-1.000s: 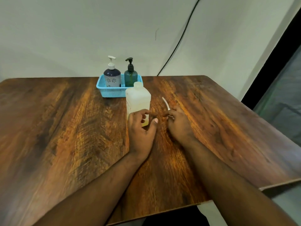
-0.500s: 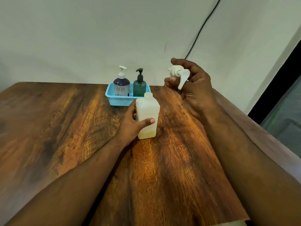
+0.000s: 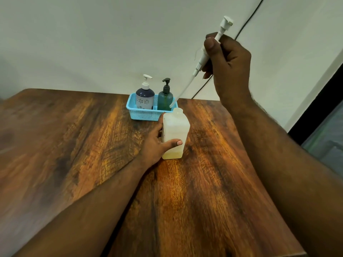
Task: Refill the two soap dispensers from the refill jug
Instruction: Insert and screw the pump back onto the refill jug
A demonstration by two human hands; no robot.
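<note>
Left hand (image 3: 155, 145) wrapped around the refill jug (image 3: 176, 133), thumb across the near face, fingers behind on the left side. Jug upright on the desk (image 3: 74, 145), translucent white, mouth uncapped, a low layer of yellowish liquid at the bottom. Right hand (image 3: 229, 62) raised high on the right, curled around the body of a white pump (image 3: 207, 52); pump head up against the wall, thin dip tube slanting down and left, its tip just beside the jug's open mouth, seemingly not yet inside. Blue basket (image 3: 143, 114) at the far edge of the desk, just behind the jug, holding two soap dispensers side by side: white and navy dispenser (image 3: 145, 97) with flower print on the left, dark green dispenser (image 3: 165, 99) with a black pump on the right. Both upright, pumps on. Black cable (image 3: 248, 21) running diagonally down the wall behind the right hand.
</note>
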